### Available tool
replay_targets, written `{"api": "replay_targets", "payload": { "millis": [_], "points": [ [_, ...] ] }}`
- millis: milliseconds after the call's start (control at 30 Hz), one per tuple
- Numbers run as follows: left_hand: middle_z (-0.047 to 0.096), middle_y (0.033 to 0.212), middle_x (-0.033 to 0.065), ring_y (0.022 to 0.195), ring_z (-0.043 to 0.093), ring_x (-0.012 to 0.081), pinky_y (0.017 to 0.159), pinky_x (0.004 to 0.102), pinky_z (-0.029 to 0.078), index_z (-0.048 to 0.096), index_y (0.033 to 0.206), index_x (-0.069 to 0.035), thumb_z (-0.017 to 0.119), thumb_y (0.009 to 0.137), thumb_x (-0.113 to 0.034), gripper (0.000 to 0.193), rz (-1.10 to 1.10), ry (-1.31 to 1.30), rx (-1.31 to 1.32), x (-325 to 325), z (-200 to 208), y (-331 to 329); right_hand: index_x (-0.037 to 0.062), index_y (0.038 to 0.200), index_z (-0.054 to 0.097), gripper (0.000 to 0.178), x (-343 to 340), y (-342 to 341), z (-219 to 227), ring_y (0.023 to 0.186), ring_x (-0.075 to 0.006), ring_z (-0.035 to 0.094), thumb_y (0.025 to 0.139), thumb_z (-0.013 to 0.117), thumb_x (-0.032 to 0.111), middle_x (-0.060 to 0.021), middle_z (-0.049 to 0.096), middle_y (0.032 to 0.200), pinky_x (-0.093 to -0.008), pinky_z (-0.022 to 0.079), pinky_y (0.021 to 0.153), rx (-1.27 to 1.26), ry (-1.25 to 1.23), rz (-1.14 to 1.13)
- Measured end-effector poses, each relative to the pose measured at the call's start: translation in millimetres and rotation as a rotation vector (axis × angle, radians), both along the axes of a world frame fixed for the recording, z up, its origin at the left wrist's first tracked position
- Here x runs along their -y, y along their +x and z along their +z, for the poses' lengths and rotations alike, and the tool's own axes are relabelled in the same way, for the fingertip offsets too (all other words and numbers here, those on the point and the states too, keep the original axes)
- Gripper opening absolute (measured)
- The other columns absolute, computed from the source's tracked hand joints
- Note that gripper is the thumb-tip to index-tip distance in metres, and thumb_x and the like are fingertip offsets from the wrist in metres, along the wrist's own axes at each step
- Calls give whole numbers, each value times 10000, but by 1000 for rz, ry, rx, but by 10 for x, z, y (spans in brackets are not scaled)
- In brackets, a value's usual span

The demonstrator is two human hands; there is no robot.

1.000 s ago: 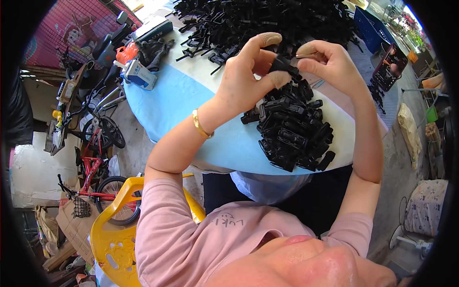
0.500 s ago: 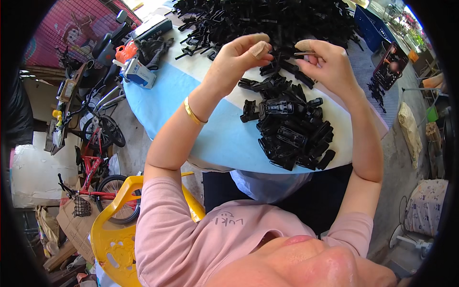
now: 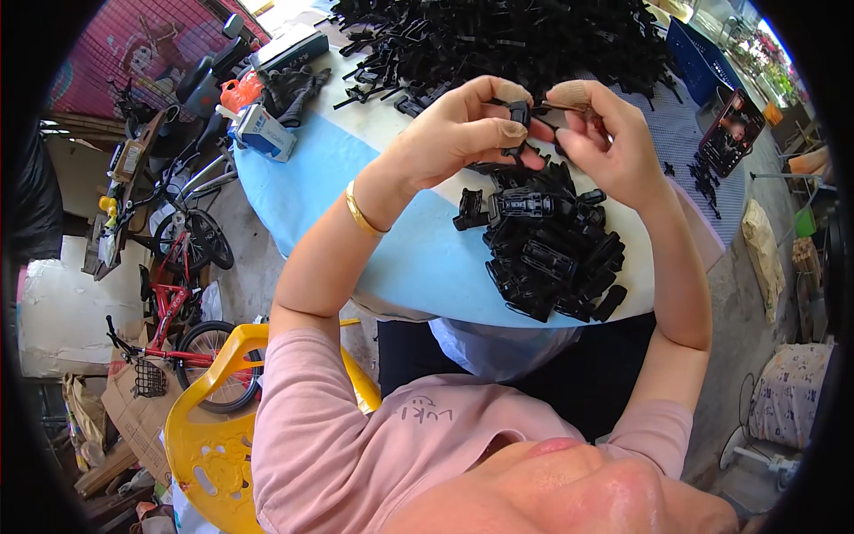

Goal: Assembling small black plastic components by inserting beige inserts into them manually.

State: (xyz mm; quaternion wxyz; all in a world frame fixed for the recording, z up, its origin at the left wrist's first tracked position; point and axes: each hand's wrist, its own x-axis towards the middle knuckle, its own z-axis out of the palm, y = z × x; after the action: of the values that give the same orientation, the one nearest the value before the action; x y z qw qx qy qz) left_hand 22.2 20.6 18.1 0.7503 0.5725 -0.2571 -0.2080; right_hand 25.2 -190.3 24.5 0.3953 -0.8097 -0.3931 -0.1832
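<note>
The left hand (image 3: 454, 131) is at upper centre of the frame, its grip pinching a small black part (image 3: 519, 114) between thumb and forefinger. The right hand (image 3: 614, 133), just to the right of it, has its grip pressed around what looks like a thin stick (image 3: 553, 106), its tip pointing at the part; whether they touch, I cannot tell.

For this close two-handed work, it should help to hold the part firmly by its sides, leaving the face toward the stick free, and let the left hand stay steady while the right makes the small movements. Light, straight pressure seems wiser than prying, since the part looks slim and could slip or snap. Working just above the pile (image 3: 543, 254) seems sensible, though brushing it could spill pieces.

Counted: one part held, one stick, two hands, three wrapped fingertips visible, one bracelet (image 3: 356, 209). At centre is one pile of black pieces, and at the top of the frame one much larger heap (image 3: 507, 40); both are too tangled to count. On the table (image 3: 311, 191) there are also one carton (image 3: 265, 133) at upper left, and one phone (image 3: 733, 133) and one blue basket (image 3: 698, 58) at upper right.
</note>
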Motion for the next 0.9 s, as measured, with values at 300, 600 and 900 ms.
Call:
{"api": "replay_targets", "payload": {
  "millis": [300,600,900],
  "points": [
    [576,1002,78,916,576,130,810,246,472,441,1143,-19,542,837,-6,322,290,136,417,142,-48,-139,3,932,595,172,-170,-153,28,567,-13,428,885,510,144,30,507,640,-145,320,483,-440,189,21],
    [597,864,48,761,574,67,652,196,477,508,1001,10,578,785,20,227,486,34,552,223,-144,-180,10,861,627,176,-241,-233,31,533,-34,450,865,542,165,21,521,584,-172,355,480,-508,281,-4],
    [606,880,63,783,601,103,674,216,497,515,999,17,582,782,15,227,599,69,632,285,-179,-186,10,936,605,179,-207,-234,87,500,6,366,884,504,148,39,478,609,-134,258,418,-591,261,-20]
  ]
}}
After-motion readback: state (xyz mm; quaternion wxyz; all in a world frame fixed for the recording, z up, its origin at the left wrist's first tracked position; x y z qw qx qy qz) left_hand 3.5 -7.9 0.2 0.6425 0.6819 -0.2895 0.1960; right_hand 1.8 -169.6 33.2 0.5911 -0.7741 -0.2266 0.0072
